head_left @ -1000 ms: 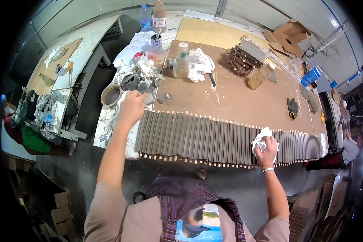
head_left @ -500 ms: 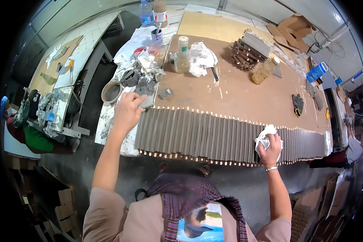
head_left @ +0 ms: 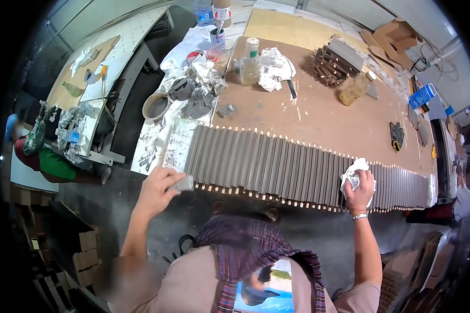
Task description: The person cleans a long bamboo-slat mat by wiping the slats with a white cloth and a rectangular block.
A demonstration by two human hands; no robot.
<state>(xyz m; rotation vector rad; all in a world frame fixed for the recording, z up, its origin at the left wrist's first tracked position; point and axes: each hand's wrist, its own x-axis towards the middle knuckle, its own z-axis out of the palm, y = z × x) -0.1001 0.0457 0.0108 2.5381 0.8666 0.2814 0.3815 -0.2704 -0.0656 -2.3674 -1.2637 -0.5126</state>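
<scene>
A long row of narrow grey-brown strips [head_left: 266,161], with pale wooden ends poking out on both edges, lies side by side along the table's front. My left hand [head_left: 155,192] is closed round a small flat grey block [head_left: 184,184], at the near left corner of the row. Toward the right part of the row, my right hand [head_left: 360,197] grips a crumpled white cloth [head_left: 353,177] against the strips. A second small grey piece [head_left: 226,110] rests on the brown board just beyond the row's left end.
Beyond the row stand a clear bottle [head_left: 250,68], a white rag [head_left: 274,70], a jar [head_left: 354,89] and stacked strips [head_left: 333,65]. A tape roll [head_left: 156,107] and grey-smeared rags [head_left: 198,99] lie at left. A dark glove [head_left: 397,136] is at right. Other people stand at both sides.
My left hand, with the grey block, has come nearer to me, from the far left corner of the row to its near left corner. My right hand stays on the cloth. The view has shifted slightly.
</scene>
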